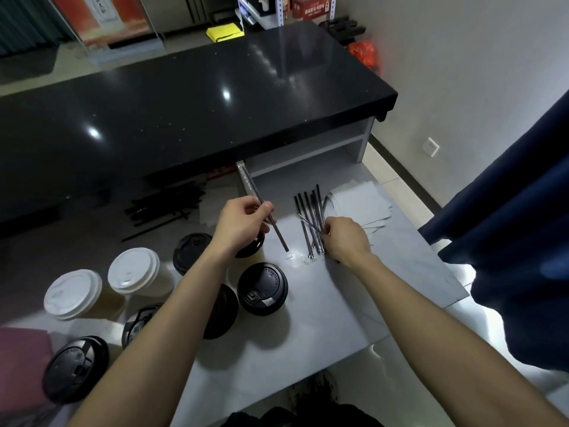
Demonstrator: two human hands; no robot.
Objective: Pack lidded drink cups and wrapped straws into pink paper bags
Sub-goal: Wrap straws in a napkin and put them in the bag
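Fingers [267, 207] round wrapped straw [278, 234], beside lidded cups [262, 288]

Raised lettering runs round the rim of the nearest black cup lid [262, 289], and "CONTENTS" can just be made out on it. The red box [311, 7] up on the far shelf carries white characters, too blurred to read. Nothing else is legible.
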